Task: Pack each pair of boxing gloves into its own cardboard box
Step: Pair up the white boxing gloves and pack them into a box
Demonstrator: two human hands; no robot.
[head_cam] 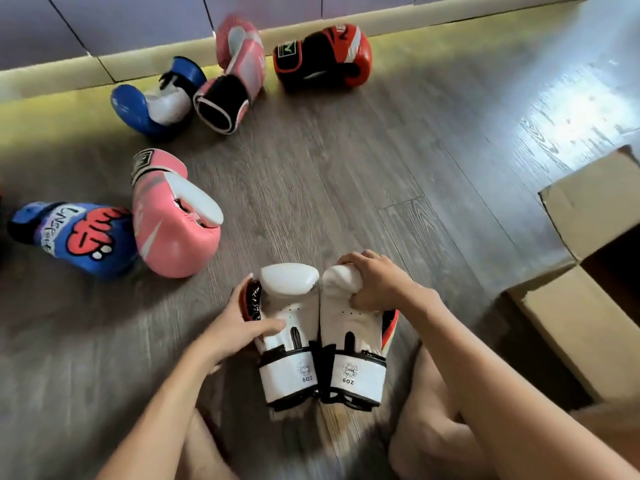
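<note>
Head view: the left hand (242,327) grips the outer edge of the left white glove (294,323). The right hand (377,285) curls over the top of the right white glove (349,337). The gloves touch, side by side, low over the floor (346,168). The open cardboard box (561,323) sits near, at right.

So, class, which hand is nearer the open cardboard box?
Right. The right hand grips the white glove nearest the cardboard box; the left hand holds the other glove, farther off.

Bare floor (346,188) ahead; open cardboard box (568,306) right, gloves left.
</note>
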